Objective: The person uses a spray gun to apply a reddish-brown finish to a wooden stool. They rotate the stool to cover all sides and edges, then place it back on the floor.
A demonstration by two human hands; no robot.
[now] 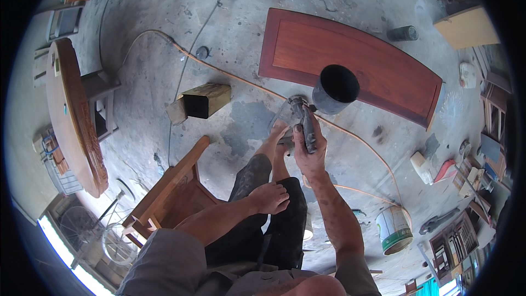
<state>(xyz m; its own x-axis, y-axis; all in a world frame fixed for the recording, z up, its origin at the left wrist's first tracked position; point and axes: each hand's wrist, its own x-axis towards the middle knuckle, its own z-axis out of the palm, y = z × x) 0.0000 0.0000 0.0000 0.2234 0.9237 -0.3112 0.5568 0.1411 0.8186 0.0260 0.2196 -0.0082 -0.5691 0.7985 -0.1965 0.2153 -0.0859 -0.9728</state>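
My right hand (311,156) is wrapped round a dark, stained spray gun (304,123) and holds it out in front of my legs. A black cup (323,101), round and with an open top, sits beside the gun on its right and appears joined to it. My left hand (269,198) rests closed over my thigh, fingers curled, with nothing seen in it. Beyond the cup lies a reddish-brown wooden panel (307,44) with one curved edge; the cup covers part of it in this view.
An orange hose (235,77) crosses the concrete floor behind the gun. An open square tin (219,99) lies left of it. A wooden chair (172,186) stands by my left arm, a thick-topped table (71,115) farther left. At right sits a paint bucket (390,225).
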